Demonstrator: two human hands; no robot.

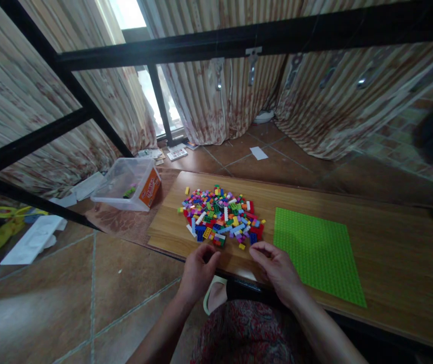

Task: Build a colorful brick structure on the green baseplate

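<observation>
On the wooden table [394, 253], toward its left end, toy bricks [216, 210] lie in a loose, many-coloured heap, just beyond the person's hands. Their long axes run in many directions: one white brick [226, 214] points nearly straight away from the person, as does a light blue brick [193, 226] at the heap's left side, while another white brick [200, 218] slants away to the right. The left hand [200, 268] is at the heap's near edge, thumb and forefinger curled toward each other; whether they pinch anything, I cannot tell. The right hand [275, 265] has its bent fingertips just beside a dark blue brick [253, 238]; its grip cannot be told either. Between the hands, slightly farther off, lies a small yellow brick [242, 246]. Right of the heap, a green studded board [317, 253] lies flat, its near edge slanting down rightward.
</observation>
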